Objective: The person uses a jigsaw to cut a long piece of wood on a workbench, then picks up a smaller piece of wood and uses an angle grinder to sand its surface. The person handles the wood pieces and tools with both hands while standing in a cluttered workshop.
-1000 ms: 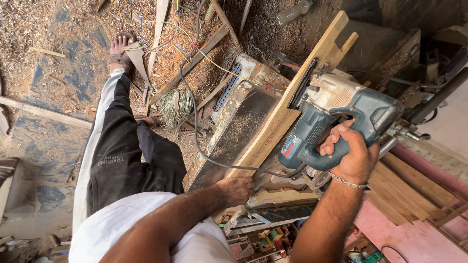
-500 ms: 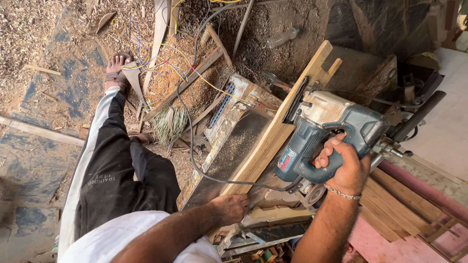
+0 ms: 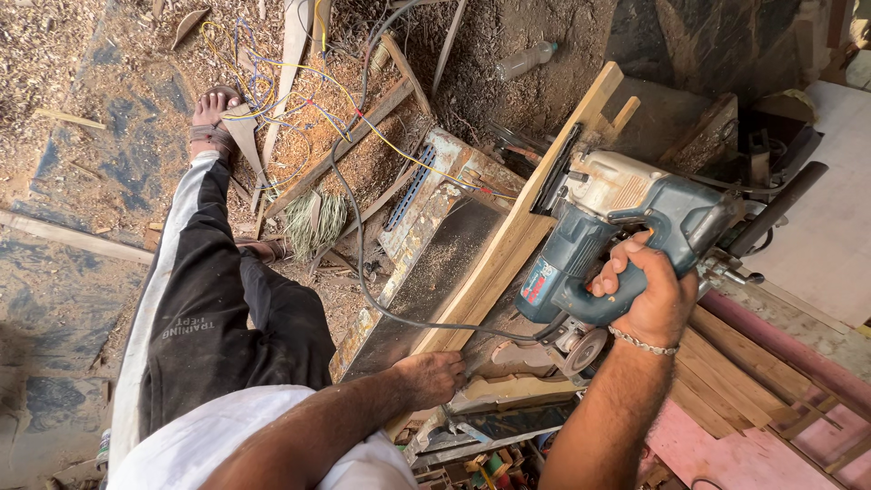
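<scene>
1. Power tool [image 3: 626, 231]: blue-grey body with a cream top, black cord trailing from it, gripped by its rear handle and resting on the plank.
2. Wooden plank [image 3: 508, 245]: long, pale, lying slanted across the dusty metal machine.

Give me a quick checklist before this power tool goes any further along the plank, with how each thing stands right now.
1. Right hand wrapped around the blue power tool handle: ok.
2. Left hand pressing down the near end of the wooden plank: ok.
3. Black power cord clear of the plank: not ok, it loops close beside it.
4. Left fingers away from the cutter: cannot tell, the cutter is hidden.
5. Footing: not ok, the sandalled foot rests among loose wires and sawdust.
</scene>
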### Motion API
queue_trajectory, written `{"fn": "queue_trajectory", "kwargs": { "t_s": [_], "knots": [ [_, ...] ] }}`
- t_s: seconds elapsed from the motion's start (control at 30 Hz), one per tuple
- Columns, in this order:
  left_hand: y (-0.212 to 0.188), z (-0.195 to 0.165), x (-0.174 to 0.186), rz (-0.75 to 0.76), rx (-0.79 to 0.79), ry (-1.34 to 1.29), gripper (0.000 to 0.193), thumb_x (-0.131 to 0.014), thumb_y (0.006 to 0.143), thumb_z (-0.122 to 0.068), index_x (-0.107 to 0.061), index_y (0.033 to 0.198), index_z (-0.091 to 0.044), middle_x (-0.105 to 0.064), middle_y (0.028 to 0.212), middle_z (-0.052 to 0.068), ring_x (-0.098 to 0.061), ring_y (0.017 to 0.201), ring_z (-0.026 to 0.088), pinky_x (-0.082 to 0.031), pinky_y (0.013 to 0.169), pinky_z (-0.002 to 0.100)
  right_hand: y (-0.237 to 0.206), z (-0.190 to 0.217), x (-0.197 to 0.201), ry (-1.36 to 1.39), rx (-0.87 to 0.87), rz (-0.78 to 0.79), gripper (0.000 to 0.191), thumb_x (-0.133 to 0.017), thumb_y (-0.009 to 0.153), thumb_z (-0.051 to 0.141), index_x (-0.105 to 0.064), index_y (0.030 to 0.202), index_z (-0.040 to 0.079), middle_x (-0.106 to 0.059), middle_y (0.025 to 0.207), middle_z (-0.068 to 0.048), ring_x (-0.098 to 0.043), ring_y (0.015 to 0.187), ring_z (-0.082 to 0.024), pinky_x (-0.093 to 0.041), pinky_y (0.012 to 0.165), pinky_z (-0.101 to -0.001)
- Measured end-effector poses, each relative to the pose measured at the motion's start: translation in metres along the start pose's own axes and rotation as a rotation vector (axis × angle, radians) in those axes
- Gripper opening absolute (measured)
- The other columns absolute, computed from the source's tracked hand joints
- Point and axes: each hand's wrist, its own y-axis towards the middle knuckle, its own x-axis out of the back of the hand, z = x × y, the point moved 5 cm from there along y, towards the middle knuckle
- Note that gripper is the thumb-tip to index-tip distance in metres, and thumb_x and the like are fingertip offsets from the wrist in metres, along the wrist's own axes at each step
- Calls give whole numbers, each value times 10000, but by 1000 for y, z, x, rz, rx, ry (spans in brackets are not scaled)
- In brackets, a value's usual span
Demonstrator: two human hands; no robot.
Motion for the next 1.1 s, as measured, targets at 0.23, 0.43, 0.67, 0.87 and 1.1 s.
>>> {"fn": "queue_trajectory", "kwargs": {
  "t_s": [0.23,0.43,0.67,0.87,1.1],
  "knots": [
    [1,-12,-11,-20,18,-27,300,-779,843,-274,-744,1106,-135,-640,1252,22,-528,1169,192,-368,1090,363,-11,4,-8,19,-24,58,121,-580,916,86,-578,1026,38,-558,790,-107,-536,592,-191,-464,503,-351],
    [-2,-29,-21,-187,58,-99,157,-738,842,-240,-812,924,-127,-672,1178,13,-544,1171,203,-377,1094,361,-29,-8,-9,5,-28,67,150,-582,906,87,-588,1034,9,-552,748,-116,-520,536,-202,-470,499,-362],
    [5,-32,-25,-222,64,-74,164,-714,845,-259,-804,932,-152,-669,1182,-3,-548,1197,197,-361,1115,367,-35,-20,-3,15,-20,62,132,-586,925,77,-579,1035,4,-562,750,-123,-522,538,-198,-465,489,-361],
    [3,-28,-16,-81,28,-45,234,-718,863,-314,-778,1025,-157,-649,1257,7,-531,1235,190,-330,1149,380,-30,-14,-3,21,-14,45,119,-586,933,66,-566,1040,17,-566,771,-115,-530,539,-197,-471,494,-361],
    [-5,-26,-7,-74,9,-43,231,-729,895,-312,-773,1055,-152,-642,1293,11,-525,1257,196,-333,1149,378,-29,-12,-5,-24,-4,15,102,-582,929,67,-550,1019,28,-559,771,-116,-524,544,-200,-468,496,-369]
  ]
}}
